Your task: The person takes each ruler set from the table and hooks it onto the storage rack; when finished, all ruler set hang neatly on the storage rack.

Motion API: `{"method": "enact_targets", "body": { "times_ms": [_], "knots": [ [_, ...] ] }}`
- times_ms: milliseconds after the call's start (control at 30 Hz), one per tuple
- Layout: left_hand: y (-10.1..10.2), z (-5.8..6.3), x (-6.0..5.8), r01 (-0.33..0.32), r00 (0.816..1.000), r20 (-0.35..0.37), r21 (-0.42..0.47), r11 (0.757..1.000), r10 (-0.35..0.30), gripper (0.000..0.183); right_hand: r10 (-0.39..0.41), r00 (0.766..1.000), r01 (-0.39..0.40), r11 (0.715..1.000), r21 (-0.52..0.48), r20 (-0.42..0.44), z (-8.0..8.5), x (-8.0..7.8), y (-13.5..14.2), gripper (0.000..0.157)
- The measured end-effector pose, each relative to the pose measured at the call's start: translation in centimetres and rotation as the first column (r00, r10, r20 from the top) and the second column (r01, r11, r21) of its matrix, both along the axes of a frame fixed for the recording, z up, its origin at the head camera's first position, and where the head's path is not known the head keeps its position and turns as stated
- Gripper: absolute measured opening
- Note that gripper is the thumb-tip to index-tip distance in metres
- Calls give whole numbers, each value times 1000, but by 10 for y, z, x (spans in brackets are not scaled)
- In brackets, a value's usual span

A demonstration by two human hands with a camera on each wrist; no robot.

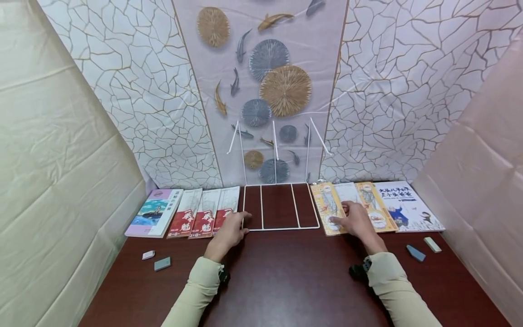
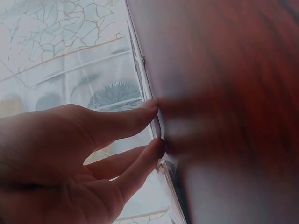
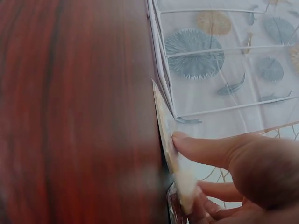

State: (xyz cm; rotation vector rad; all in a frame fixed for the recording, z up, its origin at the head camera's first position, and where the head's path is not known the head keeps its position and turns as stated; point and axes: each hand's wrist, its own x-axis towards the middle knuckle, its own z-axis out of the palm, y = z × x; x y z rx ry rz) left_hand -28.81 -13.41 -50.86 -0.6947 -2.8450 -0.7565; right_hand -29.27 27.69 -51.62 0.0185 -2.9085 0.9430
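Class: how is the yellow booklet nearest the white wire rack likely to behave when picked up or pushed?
The yellow booklet will probably bend a little and feel light, since its edge looks thin. Being a flat rectangle, it seems unlikely to roll. Pushed sideways toward the white wire rack beside it, it might catch.

held yellow booklet (image 1: 328,202) partly hidden, sleeves (image 1: 195,290) cropped

Right of the white rack (image 1: 282,229), I read 大头儿子 and 小头爸爸 on 1 white book (image 1: 408,206); left of it, 魁 on 2 red-and-white booklets (image 1: 204,213).
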Motion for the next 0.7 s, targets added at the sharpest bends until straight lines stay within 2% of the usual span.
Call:
{"method": "enact_targets", "body": {
  "times_ms": [133, 333, 467, 567, 700],
  "knots": [
    [-3, -2, -2, -8, 1000, 23, -1, 1000, 8, 38, -19, 1000, 20, 998, -52, 18, 0, -1, -1, 72],
    [-5, -2, -3, -7, 999, 39, 5, 1000, 7, 37, -59, 997, 47, 977, -206, -50, 3, 1, 0, 50],
    [-6, -3, -5, -6, 999, 33, 7, 1000, 6, 37, -98, 989, 64, 958, -279, -110, 4, 1, -1, 48],
    [-6, -2, -5, -3, 1000, 27, -4, 1000, 3, 37, -143, 972, 70, 934, -351, -188, 4, 0, -4, 46],
    [-4, -1, -2, -5, 999, 40, 3, 1000, 5, 37, -193, 925, 31, 898, -439, -328, 1, -2, -9, 36]
  ]
}}
